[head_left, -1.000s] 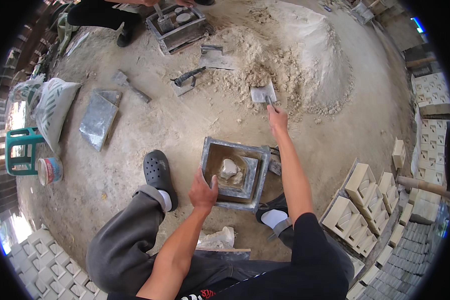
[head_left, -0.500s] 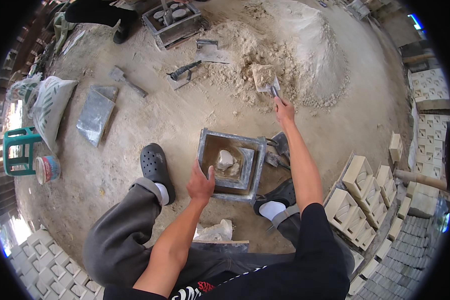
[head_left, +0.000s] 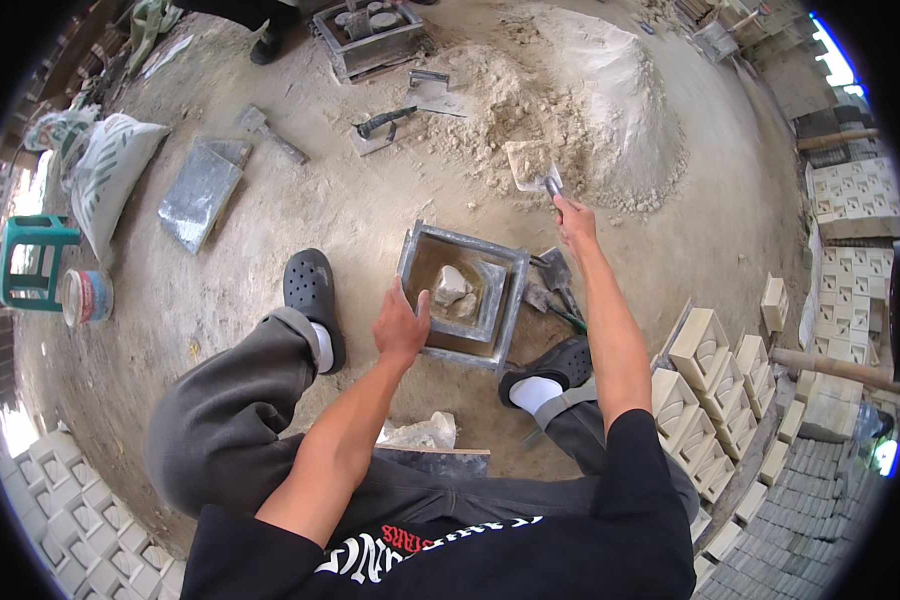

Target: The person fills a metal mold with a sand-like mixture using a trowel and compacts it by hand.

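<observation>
A square grey metal mould [head_left: 511, 288] sits on the sandy ground between my feet, with a lump of pale mix [head_left: 451, 284] in its inner cavity. My left hand [head_left: 401, 327] grips the mould's near-left rim. My right hand [head_left: 574, 220] holds the handle of a small scoop [head_left: 530, 165] loaded with sandy mix, lifted just beyond the mould and in front of the big sand pile [head_left: 590, 100].
Another trowel [head_left: 558, 280] lies right of the mould. Pale cast blocks [head_left: 710, 370] are stacked at right and lower left. A second mould [head_left: 370, 35], trowels [head_left: 405, 112], a grey slab [head_left: 200, 192], a sack [head_left: 115, 175], a green stool [head_left: 35, 260] and a bucket [head_left: 87, 297] lie beyond.
My right hand has lifted the scoop out of the sand pile with a load of mix and drawn it back toward the mould. The left hand stays on the rim.
</observation>
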`<state>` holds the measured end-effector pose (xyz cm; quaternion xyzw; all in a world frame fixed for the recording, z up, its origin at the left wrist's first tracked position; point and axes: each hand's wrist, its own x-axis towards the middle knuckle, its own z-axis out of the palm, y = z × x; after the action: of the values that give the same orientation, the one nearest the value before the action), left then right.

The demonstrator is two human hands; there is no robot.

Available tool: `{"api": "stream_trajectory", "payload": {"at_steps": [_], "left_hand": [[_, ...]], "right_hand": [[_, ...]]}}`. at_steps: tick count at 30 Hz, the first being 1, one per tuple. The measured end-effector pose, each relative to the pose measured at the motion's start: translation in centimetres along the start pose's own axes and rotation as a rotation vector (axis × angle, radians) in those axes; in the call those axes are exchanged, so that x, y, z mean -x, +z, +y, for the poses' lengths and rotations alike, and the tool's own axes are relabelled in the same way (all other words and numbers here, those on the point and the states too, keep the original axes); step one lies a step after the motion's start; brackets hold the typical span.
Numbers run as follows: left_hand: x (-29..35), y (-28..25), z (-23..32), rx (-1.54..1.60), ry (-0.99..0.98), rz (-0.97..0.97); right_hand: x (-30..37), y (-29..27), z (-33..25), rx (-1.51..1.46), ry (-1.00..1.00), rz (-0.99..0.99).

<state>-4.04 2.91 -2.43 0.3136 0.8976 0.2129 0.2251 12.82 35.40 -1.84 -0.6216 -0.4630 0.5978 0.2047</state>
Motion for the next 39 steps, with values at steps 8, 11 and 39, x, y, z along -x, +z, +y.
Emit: {"api": "stream_trajectory", "payload": {"at_steps": [8, 11, 39], "left_hand": [[-1.7, -0.6, -0.7, 0.345, -0.238, -0.117], [-4.3, 2.2, -3.5, 0.734, -0.103, 0.139], [-8.7, 1.5, -0.9, 1.076, 0.239, -0.136]], "right_hand": [[7.4, -4.1, 1.5, -0.014, -0.063, -0.127], [11.9, -5.0, 0.3, 0.068, -0.063, -0.229], [20.3, 0.4, -4.9, 0.701, -0.013, -0.615]]}}
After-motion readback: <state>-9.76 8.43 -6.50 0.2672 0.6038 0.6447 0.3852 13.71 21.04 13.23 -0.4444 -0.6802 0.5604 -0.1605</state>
